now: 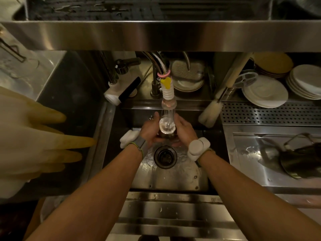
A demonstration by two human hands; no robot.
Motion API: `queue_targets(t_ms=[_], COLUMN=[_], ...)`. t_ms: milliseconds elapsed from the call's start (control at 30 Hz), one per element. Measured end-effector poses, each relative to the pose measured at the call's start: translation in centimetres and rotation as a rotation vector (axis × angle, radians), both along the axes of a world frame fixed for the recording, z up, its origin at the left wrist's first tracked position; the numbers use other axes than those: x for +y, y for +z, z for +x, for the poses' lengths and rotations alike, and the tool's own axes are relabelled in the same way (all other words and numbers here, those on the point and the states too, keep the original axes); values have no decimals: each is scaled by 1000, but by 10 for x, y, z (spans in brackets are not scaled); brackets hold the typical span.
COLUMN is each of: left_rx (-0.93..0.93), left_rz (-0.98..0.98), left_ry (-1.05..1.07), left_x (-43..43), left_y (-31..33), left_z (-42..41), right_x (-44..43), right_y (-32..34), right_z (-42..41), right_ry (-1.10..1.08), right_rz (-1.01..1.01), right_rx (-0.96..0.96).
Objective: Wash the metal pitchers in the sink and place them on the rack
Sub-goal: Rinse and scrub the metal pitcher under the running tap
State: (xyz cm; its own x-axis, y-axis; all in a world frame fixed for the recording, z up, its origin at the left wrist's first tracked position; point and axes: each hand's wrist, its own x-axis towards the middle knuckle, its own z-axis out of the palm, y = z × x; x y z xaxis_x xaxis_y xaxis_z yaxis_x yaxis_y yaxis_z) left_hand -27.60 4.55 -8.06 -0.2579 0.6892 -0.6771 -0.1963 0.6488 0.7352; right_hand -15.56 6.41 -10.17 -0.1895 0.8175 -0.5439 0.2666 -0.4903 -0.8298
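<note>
Rinsing: pitcher (166, 126) under the tap (167, 94)
Hands: left hand (149, 130) and right hand (185, 130) clamped round its sides
Handling: stiff, likely wet-slippery; grip the body

I saw the sink (182, 178) at centre, its drain (165, 156) below the faucet (167, 92); plates (265, 91) stood far right, a kettle (298, 162) near right, gloves (34, 143) left.

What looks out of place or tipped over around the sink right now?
A dark kettle lies tilted on its side in the wet tray to the right. Otherwise nothing stands out: both hands hold a pitcher under the tap.
</note>
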Motion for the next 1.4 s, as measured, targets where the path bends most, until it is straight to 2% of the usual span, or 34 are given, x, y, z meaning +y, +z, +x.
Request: queue_targets(t_ms=[167, 367, 533, 633, 700, 800, 967, 1200, 1400], left_rx=[262, 231, 362, 409, 455, 442, 409, 388, 475], left_rz=[15, 74, 12, 25, 34, 35, 37, 8, 102], left_ry=[51, 36, 138, 49, -11, -36, -40, -136, -116], left_x=[4, -7, -18, -15, -15, -18, -24, -15, -13], left_y=[-28, -2, -10, -11, -6, 0, -6, -13, -7], left_z=[-13, -18, -39, -37, -32, -29, -30, -21, -30], right_x=[-5, 1, -4, 2, 1, -3, 2, -13, -9], right_y=[-3, 3, 3, 0, 2, 5, -3, -5, 11], right_z=[4, 0, 7, 8, 3, 4, 27, 29, 2], right_ry=[97, 13, 120, 28, 83, 170, -52, -145, 173], right_rz=[164, 95, 18, 70, 121, 121, 21, -30, 62], right_rx=[22, 39, 3, -44, -54, -42, 34, 120, -1])
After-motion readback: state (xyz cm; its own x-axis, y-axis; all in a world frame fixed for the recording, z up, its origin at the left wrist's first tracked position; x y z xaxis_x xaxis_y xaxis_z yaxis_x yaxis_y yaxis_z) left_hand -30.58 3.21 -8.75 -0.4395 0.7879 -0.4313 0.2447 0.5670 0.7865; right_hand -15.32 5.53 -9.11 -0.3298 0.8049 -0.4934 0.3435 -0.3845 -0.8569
